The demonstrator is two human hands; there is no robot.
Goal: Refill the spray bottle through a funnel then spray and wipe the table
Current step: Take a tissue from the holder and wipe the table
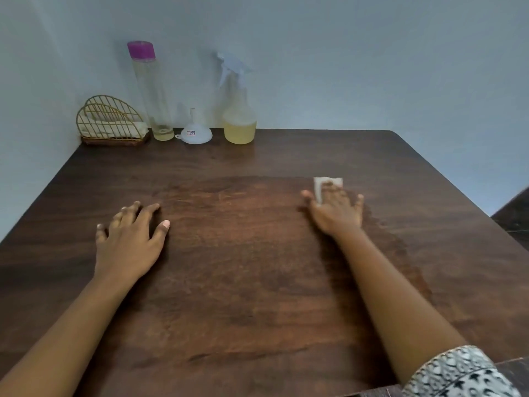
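Observation:
On the dark wooden table [257, 282], my right hand [336, 212] presses a small white cloth [322, 183] flat against the surface at the right of the middle, fingers spread and straight over it. My left hand [130, 236] rests on the table at the left, fingers loosely spread, holding nothing. At the back by the wall stands the clear spray bottle [239, 110] with a white trigger head and yellowish liquid in its lower part. A white funnel [194, 133] sits upside down to its left. The tall clear bottle [150, 93] with a purple cap stands further left.
A gold wire holder [110, 121] with folded white napkins sits in the back left corner. A pale wall runs behind and to the left. The table's right edge [458, 196] slants away, with dark furniture [515, 219] beyond. A damp sheen shows around the cloth.

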